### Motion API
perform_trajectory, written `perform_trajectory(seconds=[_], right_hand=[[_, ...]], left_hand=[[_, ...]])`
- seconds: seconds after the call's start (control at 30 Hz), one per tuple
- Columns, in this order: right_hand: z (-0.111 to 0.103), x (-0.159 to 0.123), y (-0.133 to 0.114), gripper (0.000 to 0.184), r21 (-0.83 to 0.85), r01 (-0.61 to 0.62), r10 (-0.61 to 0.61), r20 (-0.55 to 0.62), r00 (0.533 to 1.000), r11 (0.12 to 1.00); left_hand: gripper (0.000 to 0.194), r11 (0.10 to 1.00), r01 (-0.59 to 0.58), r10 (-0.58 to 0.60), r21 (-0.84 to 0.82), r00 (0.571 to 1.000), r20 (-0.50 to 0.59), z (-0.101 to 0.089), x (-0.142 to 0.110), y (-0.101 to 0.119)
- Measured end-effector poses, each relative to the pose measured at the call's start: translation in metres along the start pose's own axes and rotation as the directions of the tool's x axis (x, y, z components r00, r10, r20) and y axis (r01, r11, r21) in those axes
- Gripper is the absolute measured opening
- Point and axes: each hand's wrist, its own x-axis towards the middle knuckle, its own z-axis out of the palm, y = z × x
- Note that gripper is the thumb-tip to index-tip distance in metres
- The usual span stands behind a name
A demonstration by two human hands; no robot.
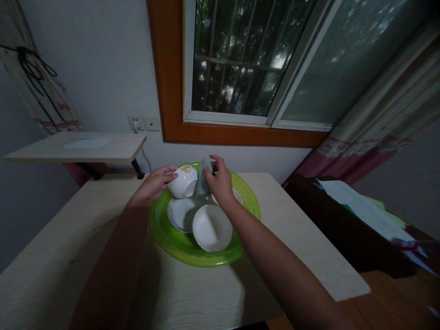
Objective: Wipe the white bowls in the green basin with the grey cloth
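Observation:
My left hand grips a white bowl with a yellow mark, tilted on its side above the green basin. In my right hand is a grey-green cloth, pinched between thumb and fingers, right beside the bowl's base. A second white bowl sits upright in the basin, below my right wrist. To its left lies a white plate. Another white dish is partly hidden behind my right forearm.
The basin stands on a pale wooden table. A raised wooden shelf with a sheet of paper is at the left. Behind are a wall socket and a window. Papers lie on a dark surface at the right.

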Motion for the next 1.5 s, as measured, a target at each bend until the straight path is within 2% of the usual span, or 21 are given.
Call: perform_trajectory(seconds=[0.07,0.13,0.2,0.3,0.37,0.43,0.6,0.67,0.73,0.87,0.93,1.03,1.2,1.27,1.4,1.5], right_hand=[[-0.004,0.004,0.004,0.049,0.025,-0.060,0.062,-0.086,0.994,0.998],[-0.006,0.005,0.007,0.037,0.028,-0.073,0.075,-0.112,0.991,0.997],[-0.004,0.004,0.006,0.027,0.010,-0.055,0.056,-0.065,0.996,0.998],[0.002,-0.004,-0.002,0.026,-0.015,0.029,-0.027,0.119,0.992,0.999],[0.007,-0.010,-0.007,0.029,0.000,0.122,-0.117,0.266,0.957,0.993],[0.011,-0.015,-0.012,0.032,0.026,0.208,-0.203,0.356,0.912,0.978],[0.016,-0.020,-0.015,0.045,0.051,0.375,-0.348,0.502,0.791,0.926],[0.018,-0.021,-0.014,0.049,0.033,0.427,-0.380,0.521,0.764,0.904],[0.019,-0.021,-0.012,0.046,-0.026,0.450,-0.381,0.486,0.786,0.893],[0.019,-0.019,-0.005,0.040,-0.203,0.399,-0.308,0.367,0.877,0.894],[0.016,-0.019,-0.003,0.039,-0.250,0.381,-0.287,0.340,0.896,0.890],[0.014,-0.020,-0.007,0.038,-0.261,0.414,-0.308,0.366,0.878,0.872],[0.013,-0.024,-0.015,0.040,-0.218,0.519,-0.371,0.484,0.793,0.826],[0.013,-0.023,-0.014,0.042,-0.250,0.509,-0.349,0.483,0.803,0.824],[0.011,-0.020,-0.008,0.043,-0.345,0.429,-0.272,0.420,0.866,0.835],[0.010,-0.020,-0.006,0.044,-0.322,0.436,-0.285,0.423,0.860,0.840]], left_hand=[[0.044,1.000,0.005,-0.005,0.002,1.000,0.021,0.001,-0.001,0.000],[0.051,1.000,0.008,-0.008,0.015,0.999,0.037,0.001,-0.001,0.001],[0.061,1.000,-0.001,0.000,0.025,0.999,0.043,0.001,-0.001,0.002],[0.074,0.999,-0.015,0.014,0.039,0.999,0.033,0.000,-0.001,0.003],[0.075,0.999,-0.023,0.022,0.045,0.999,0.029,-0.001,-0.001,0.003],[0.071,0.998,-0.035,0.034,0.046,0.999,0.030,-0.002,0.000,0.003],[0.063,0.998,-0.038,0.035,0.055,0.998,0.049,-0.004,0.002,0.001],[0.060,0.998,-0.048,0.046,0.042,0.998,0.053,-0.004,0.003,0.000],[0.058,0.997,-0.054,0.053,0.046,0.998,0.039,-0.005,0.004,0.000],[0.057,0.996,-0.051,0.050,0.079,0.999,0.006,-0.005,0.003,0.000],[0.055,0.994,-0.053,0.052,0.091,0.999,0.013,-0.004,0.002,0.000],[0.053,0.991,-0.044,0.038,0.126,0.998,0.051,-0.002,0.001,0.000],[0.053,0.984,-0.056,0.042,0.167,0.996,0.085,0.000,-0.001,-0.001],[0.052,0.984,-0.064,0.051,0.165,0.995,0.083,0.000,0.000,-0.001],[0.050,0.982,-0.078,0.065,0.174,0.994,0.083,0.000,0.000,-0.003],[0.051,0.981,-0.065,0.051,0.182,0.995,0.082,0.000,0.000,-0.002]])
